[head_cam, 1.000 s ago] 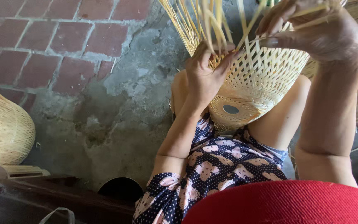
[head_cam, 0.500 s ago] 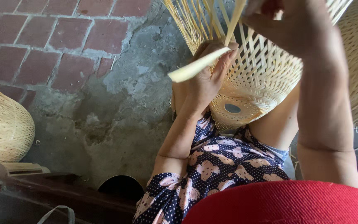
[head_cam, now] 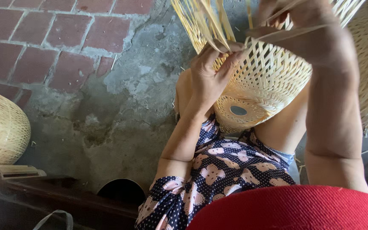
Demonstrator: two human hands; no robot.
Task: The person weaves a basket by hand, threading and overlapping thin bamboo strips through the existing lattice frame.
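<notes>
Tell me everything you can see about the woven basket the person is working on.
The basket is pale yellow, woven from thin flat strips that look like bamboo, in an open diagonal lattice. Its rounded closed end, with a small round hole, points down toward the person's lap; it seems to rest against the legs. Loose unwoven strips fan upward from the top edge. The left hand presses against its side, fingers among the strips, while the right hand grips strips near the upper rim. It is unfinished.

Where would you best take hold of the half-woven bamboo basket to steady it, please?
Grip the half-woven bamboo basket on its tight woven wall, from the side, as the left hand does; the loose upright strips at the top would probably flex.
</notes>
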